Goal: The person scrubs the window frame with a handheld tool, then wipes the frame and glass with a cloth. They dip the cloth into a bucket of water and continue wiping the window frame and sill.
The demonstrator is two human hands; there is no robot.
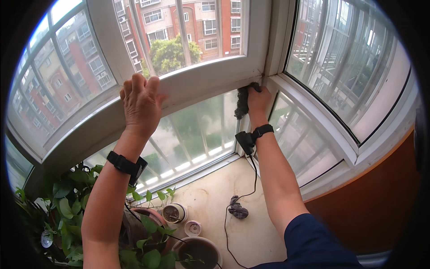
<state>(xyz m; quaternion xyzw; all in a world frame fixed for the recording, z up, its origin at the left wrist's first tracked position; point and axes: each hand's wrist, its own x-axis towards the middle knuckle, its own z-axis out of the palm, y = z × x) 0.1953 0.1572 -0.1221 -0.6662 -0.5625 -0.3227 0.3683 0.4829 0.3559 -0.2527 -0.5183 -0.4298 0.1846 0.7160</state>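
Note:
My left hand point(141, 101) is raised, its fingers curled over the inner edge of the white window frame's wide rail point(208, 77). In my right hand point(259, 102) is a dark grey cloth point(242, 102), bunched up and pressed against the underside of the rail near the corner post. Part of the cloth hangs down in front of the lower glass pane point(198, 124). Each wrist wears a black strap; the right one carries a small black device point(246, 143) with a cable point(225, 232) running down from it.
On the stained pale sill point(208, 188) lies a crumpled dark cloth point(238, 212) beside the cable. A small plant pot point(174, 213), a tiny white pot point(193, 228) and a larger round pot point(198, 254) stand left of it. Leafy vines point(70, 205) crowd the lower left.

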